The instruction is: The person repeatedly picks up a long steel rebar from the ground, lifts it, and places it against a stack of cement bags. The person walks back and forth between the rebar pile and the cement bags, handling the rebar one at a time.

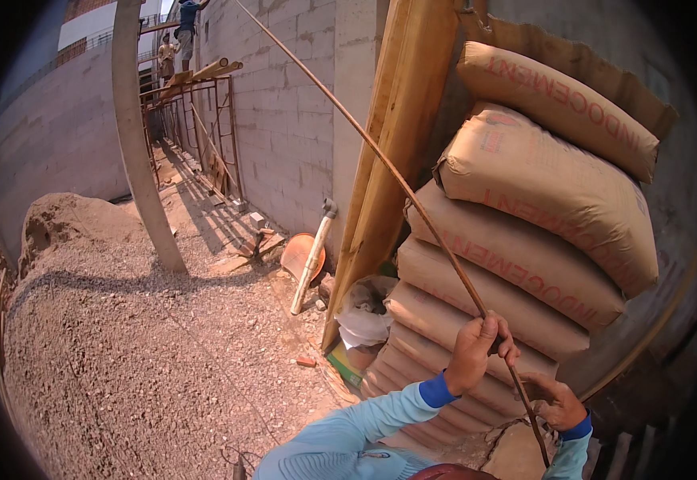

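A long, thin, rusty-brown steel rod [412, 196] slants from the top of the view down to the lower right. My left hand [476, 352] is closed around it, thumb pointing up along the rod. Lower down, my right hand [555, 402] curls its fingers loosely round the same rod, near its lower part. Both arms wear light blue sleeves with darker blue cuffs. Behind the rod and my hands rises a tall stack of brown paper cement bags [516, 264]; its top bags lean outward. Below my right hand, a tan surface is partly hidden.
Yellowish timber planks [392, 120] stand beside the bags, with a whitish plastic sack [367, 312] at their foot. A pale-handled hammer [310, 264] leans by an orange basin-like object [296, 254]. Gravel [148, 360] spreads left around a concrete post [136, 136]. Two people are by the scaffold [228, 120].
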Demonstrator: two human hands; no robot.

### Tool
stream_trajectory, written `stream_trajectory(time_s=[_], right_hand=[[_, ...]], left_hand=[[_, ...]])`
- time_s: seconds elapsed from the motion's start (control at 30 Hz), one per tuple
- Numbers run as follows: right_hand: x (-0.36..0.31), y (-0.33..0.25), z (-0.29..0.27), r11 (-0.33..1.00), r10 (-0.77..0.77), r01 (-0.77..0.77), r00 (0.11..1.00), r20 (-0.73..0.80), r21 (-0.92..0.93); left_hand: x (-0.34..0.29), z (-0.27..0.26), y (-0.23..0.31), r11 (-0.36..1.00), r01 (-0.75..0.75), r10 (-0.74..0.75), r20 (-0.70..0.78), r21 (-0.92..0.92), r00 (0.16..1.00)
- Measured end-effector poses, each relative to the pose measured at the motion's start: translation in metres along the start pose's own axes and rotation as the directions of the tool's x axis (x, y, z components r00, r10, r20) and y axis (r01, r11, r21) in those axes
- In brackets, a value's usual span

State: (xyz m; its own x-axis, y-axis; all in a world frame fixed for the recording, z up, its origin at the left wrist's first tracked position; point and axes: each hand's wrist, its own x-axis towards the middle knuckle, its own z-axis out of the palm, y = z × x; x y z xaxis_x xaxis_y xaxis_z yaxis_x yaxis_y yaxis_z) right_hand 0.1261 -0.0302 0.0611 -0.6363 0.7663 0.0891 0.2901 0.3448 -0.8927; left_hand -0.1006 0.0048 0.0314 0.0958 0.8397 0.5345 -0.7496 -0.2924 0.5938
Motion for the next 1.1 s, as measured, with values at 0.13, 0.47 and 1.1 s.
stream_trajectory(time_s=[0.13, 0.47, 1.1], right_hand=[[-0.098, 0.027, 0.014, 0.916, 0.212, -0.294, 0.932, -0.295, -0.273], [-0.141, 0.071, 0.034, 0.765, 0.374, -0.643, 0.505, -0.778, -0.049], [-0.059, 0.037, 0.025, 0.941, -0.156, -0.198, 0.462, -0.873, -0.273]], left_hand=[[0.022, 0.013, -0.012, 1.000, -0.020, 0.019, -0.052, -0.024, 0.998], [0.053, 0.018, -0.012, 0.999, -0.035, 0.032, -0.111, -0.020, 0.993], [0.146, 0.023, 0.059, 0.978, -0.207, 0.208, -0.049, 0.025, 0.977]])
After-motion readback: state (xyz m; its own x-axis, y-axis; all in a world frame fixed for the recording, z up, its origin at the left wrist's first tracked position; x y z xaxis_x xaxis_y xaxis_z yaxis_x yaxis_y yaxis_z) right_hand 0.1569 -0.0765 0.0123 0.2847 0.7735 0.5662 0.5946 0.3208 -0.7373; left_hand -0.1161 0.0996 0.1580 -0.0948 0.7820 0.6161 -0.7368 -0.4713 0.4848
